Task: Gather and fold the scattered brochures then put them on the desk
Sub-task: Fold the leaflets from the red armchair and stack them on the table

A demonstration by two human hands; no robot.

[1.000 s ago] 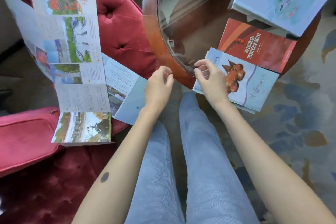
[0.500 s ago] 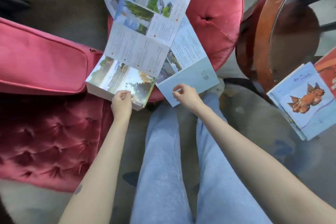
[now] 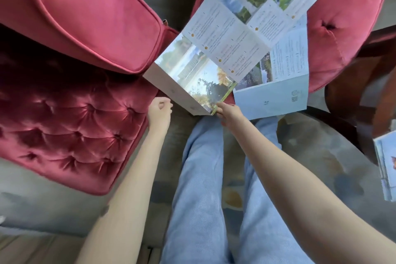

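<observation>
A long unfolded brochure [image 3: 225,49] with landscape photos and text panels lies across a round red stool [image 3: 342,34], its lower end hanging off toward me. My right hand [image 3: 230,112] pinches the bottom corner of that end panel. My left hand [image 3: 159,111] is curled into a loose fist just left of the panel's lower edge, apart from the paper and holding nothing. A second, pale blue brochure [image 3: 272,96] lies partly under the long one. At the right edge a folded brochure [image 3: 385,169] shows, cut off by the frame.
A red cushion [image 3: 75,17] and a red tufted seat [image 3: 64,124] fill the left side. The desk's dark wooden rim [image 3: 381,75] curves along the right. My legs in blue jeans [image 3: 203,188] stretch below over a patterned carpet [image 3: 310,156].
The view has tilted further left and closer. My left hand has let go of the long brochure's lower edge; my right hand moved from the pale blue brochure to the long brochure's corner.
</observation>
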